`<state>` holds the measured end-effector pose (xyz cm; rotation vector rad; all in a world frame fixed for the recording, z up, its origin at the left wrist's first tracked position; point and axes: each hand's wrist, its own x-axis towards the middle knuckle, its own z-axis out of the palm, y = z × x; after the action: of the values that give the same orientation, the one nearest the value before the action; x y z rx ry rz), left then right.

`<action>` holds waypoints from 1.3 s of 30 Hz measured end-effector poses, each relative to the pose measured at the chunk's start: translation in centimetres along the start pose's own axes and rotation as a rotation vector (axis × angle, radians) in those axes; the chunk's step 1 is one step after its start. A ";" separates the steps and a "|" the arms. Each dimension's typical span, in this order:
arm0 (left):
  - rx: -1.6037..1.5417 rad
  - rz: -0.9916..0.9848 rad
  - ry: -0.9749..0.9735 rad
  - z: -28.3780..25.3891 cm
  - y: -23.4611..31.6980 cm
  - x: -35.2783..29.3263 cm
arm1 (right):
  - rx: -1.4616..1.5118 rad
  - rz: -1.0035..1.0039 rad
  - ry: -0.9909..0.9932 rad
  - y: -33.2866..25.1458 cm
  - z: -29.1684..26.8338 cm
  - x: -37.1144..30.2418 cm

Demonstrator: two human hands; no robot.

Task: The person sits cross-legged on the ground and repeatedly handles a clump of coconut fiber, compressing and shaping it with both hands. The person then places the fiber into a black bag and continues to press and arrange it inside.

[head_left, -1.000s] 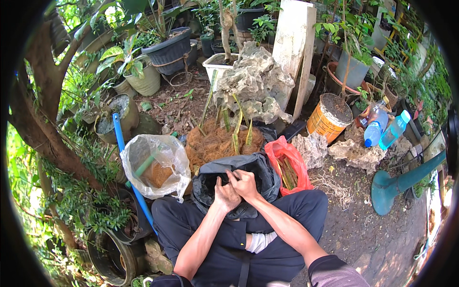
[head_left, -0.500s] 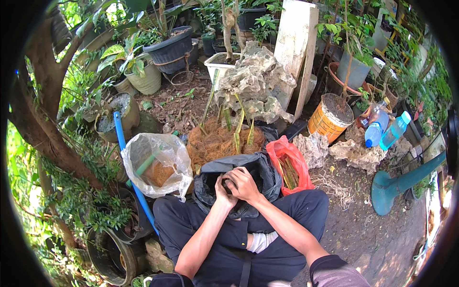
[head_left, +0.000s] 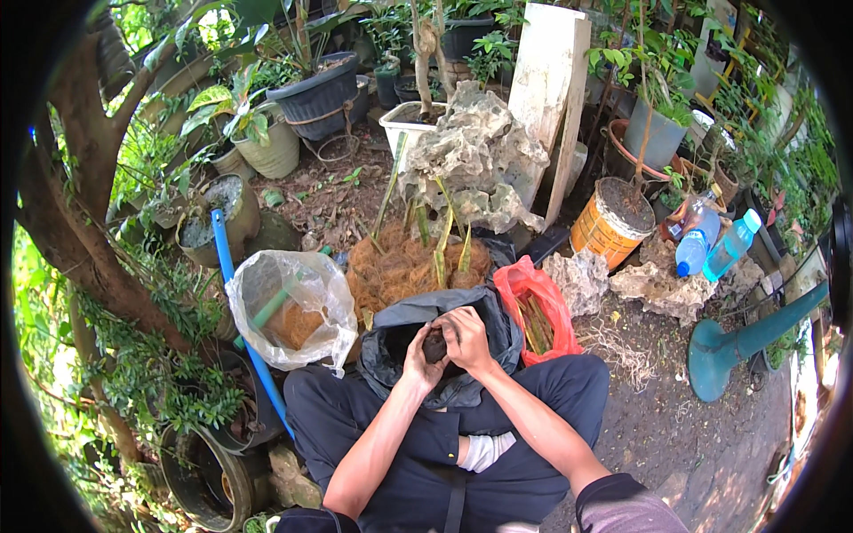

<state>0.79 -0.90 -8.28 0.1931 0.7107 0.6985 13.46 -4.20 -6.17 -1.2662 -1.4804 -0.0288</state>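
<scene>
Both hands meet over the mouth of an open black plastic bag [head_left: 382, 322] between my knees. My left hand [head_left: 419, 362] cups the near left side of a dark brown clump of soil [head_left: 434, 346]. My right hand [head_left: 467, 339] closes over its right and upper side, fingers bent. Part of the clump shows between the palms; the bag's inside is in deep shadow. Just beyond the bag lies a heap of brown coconut fibre [head_left: 391, 266], with several upright green-yellow leaf cuttings [head_left: 440, 265] stuck in it.
A clear plastic bag [head_left: 329, 306] holding fibre and a green-handled tool stands left, beside a blue pole [head_left: 222, 244]. On the right sits a red bag [head_left: 517, 289] of leaf cuttings. Farther off are a craggy rock [head_left: 475, 147], an orange bucket [head_left: 606, 233] and two bottles [head_left: 699, 238].
My hands have parted slightly, and the dark clump between them shows more. The right hand has shifted a little to the right. The bags and fibre heap stay put.
</scene>
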 end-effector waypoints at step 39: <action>-0.078 -0.076 -0.091 -1.3 1.0 0.1 | 0.251 0.331 -0.251 -3.4 1.4 -1.6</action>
<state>-0.52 -0.14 -8.95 0.1247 0.5996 0.6402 9.85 -5.84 -5.84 -1.3256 -1.4126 0.5361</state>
